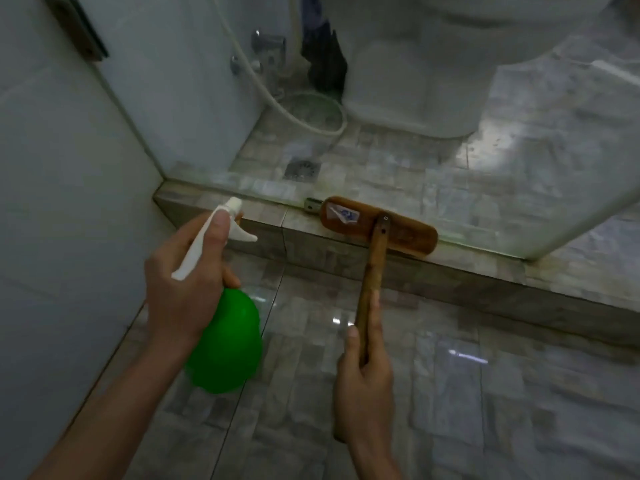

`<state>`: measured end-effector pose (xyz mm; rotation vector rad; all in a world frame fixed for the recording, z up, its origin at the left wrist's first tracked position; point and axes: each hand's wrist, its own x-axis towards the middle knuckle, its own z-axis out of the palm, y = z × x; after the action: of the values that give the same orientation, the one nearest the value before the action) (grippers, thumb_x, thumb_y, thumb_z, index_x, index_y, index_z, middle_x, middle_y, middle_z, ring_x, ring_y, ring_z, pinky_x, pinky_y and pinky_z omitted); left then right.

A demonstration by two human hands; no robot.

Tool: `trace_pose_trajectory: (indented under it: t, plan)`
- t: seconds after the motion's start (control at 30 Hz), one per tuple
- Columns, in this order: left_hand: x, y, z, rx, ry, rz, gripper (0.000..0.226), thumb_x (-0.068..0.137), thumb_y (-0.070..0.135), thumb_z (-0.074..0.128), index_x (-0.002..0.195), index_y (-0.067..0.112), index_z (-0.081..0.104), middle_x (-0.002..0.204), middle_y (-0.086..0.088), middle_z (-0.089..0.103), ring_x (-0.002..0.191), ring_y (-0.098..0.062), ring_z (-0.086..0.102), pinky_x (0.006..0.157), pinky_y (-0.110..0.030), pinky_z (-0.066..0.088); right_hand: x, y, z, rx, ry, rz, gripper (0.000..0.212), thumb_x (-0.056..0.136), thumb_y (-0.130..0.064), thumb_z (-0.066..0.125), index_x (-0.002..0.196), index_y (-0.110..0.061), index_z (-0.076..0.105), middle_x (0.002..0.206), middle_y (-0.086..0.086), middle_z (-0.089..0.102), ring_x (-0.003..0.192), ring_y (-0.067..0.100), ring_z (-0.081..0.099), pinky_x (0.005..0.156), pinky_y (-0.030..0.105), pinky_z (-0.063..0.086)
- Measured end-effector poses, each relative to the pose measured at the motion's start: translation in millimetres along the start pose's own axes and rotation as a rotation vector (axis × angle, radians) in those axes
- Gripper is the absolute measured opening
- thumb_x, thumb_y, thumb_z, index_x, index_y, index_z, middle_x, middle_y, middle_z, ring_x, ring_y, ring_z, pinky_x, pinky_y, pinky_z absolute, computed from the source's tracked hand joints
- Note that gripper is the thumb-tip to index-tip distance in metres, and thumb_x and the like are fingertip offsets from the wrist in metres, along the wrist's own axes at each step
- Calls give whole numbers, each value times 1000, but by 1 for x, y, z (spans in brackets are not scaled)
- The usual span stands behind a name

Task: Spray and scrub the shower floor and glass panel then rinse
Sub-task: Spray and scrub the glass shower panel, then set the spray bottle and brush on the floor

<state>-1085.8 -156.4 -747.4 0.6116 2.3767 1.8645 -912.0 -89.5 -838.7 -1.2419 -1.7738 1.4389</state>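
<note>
Gripping green plastic spray bottle (225, 344), left hand (183, 271) sat at 8 o'clock; right hand (363, 372) clasped brown wooden brush (375, 251), 5 o'clock.

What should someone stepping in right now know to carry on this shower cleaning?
Left hand grips the green bottle, nozzle toward the glass.
Right hand holds the brush by its handle; the brush head rests on the curb at the foot of the glass.
The shower floor, with its drain, lies beyond the glass; a hose hangs there.
Done: no foam or scrub marks show, so I cannot tell.
Left: spray, scrub floor and glass, rinse.
</note>
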Motion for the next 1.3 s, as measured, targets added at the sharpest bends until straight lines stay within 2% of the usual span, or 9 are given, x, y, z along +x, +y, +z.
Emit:
trace_pose_trajectory:
  t: [0.27,0.4,0.63,0.8,0.9,1.0,1.1,1.2,1.3]
  plan:
    - [-21,89,-42,18,180,-259,26,104,36,44,105,24,68,57,10,63,52,-6,58,60,-14,47,26,-153,-22,103,-266,412,32,104,-14,35,116,-25,62,73,6,56,39,8,41,37,20,38]
    - [-32,158,-64,-105,212,-340,20,106,21,42,105,20,61,61,1,44,56,-2,43,61,-13,41,43,-248,-47,402,-353,688,24,98,-14,38,96,-17,62,72,14,69,37,14,46,38,16,33]
    - [-64,222,-78,-299,370,-434,28,106,22,37,125,25,59,71,16,50,67,-2,42,69,-18,39,42,-305,-97,698,-580,809,45,87,8,21,116,-12,48,113,29,65,60,17,67,43,18,41]
    - [-112,259,-53,-303,545,-483,66,100,39,43,133,-17,42,76,8,52,71,0,48,73,-13,42,8,-309,-109,32,-950,532,23,98,-6,47,121,-2,46,104,15,72,72,23,73,59,40,54]
    - [-148,281,-42,-365,712,-515,77,94,49,48,136,-15,42,81,11,57,76,-1,51,74,-12,43,-8,-311,-120,-176,-1036,344,25,96,-21,57,112,-3,53,99,12,71,70,23,73,70,60,52]
    - [-191,299,-36,-480,858,-588,59,94,49,51,143,17,49,91,8,63,85,-5,53,80,-21,41,-15,-311,-129,-520,-1077,-78,25,93,-39,59,99,-15,61,82,6,72,66,18,70,61,41,56]
    - [-236,310,-30,-457,990,-675,60,98,48,51,149,20,40,120,-12,64,90,-4,57,84,-19,44,-27,-311,-138,-907,-1089,-549,36,87,-55,57,90,-20,63,75,7,68,73,26,64,60,32,47]
    - [-280,320,-18,-519,1112,-793,51,86,50,58,134,36,50,103,2,68,94,-5,61,91,-26,46,-53,-307,-141,-1002,-1196,-673,35,89,-53,56,93,-20,65,80,9,68,77,28,64,61,31,45]
    - [-328,325,-3,-513,1296,-919,46,81,46,61,121,24,58,95,11,71,97,-10,66,86,-30,50,-88,-294,-141,-1073,-1316,-719,38,90,-51,54,96,-15,66,84,13,69,81,31,66,67,35,51]
